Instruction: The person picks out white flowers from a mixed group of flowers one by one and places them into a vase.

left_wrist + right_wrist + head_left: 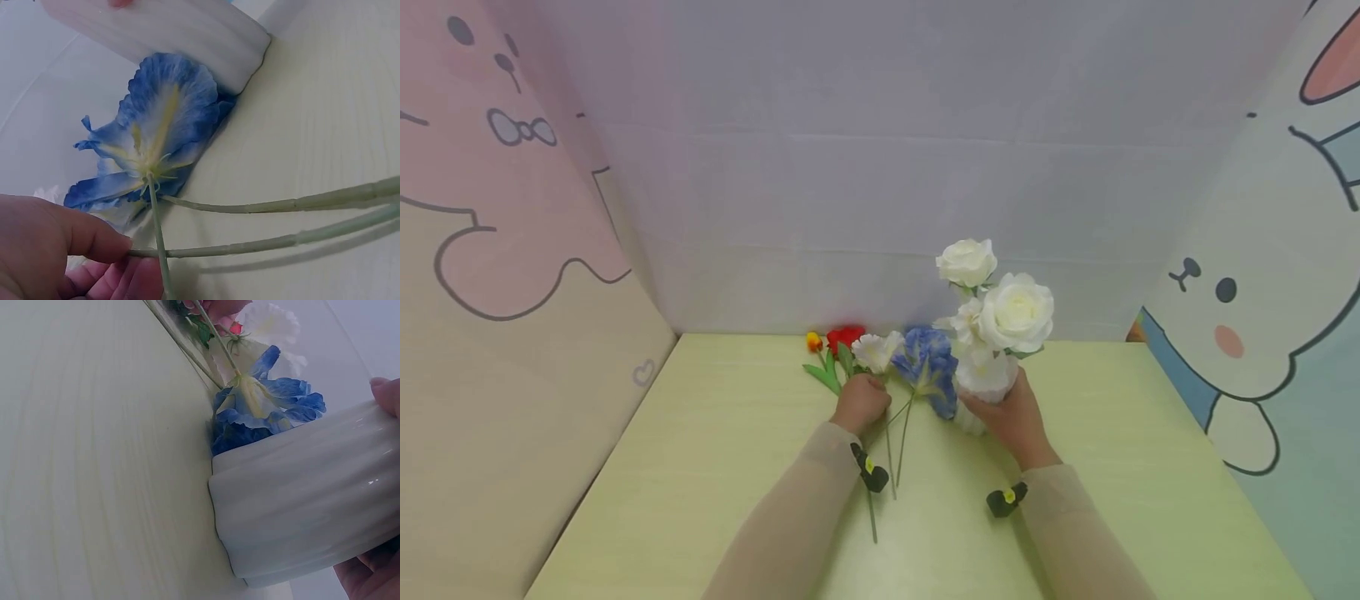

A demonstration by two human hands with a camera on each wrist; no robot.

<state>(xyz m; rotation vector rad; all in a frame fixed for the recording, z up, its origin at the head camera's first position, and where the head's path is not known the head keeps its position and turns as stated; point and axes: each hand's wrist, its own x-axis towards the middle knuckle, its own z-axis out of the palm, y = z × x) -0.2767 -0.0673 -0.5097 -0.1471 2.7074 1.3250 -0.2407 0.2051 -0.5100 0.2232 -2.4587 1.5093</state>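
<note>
My left hand (862,402) pinches a thin green flower stem (212,247) between thumb and fingers, low over the table. Just beyond that hand lies a white flower (877,352), and beside it a blue flower (922,358) with its back turned up. My right hand (1011,417) grips a white ribbed vase (306,494) around its upper part, thumb on one side and fingers on the other. White roses (1017,312) stand in the vase. Its base is down at the tabletop, close against the blue petals.
A red flower (846,337) and a small orange-yellow tulip (814,342) with green leaves lie at the back, left of the white flower. Several long stems point toward the front of the pale yellow table (737,492). A pale cloth wall (850,192) rises behind.
</note>
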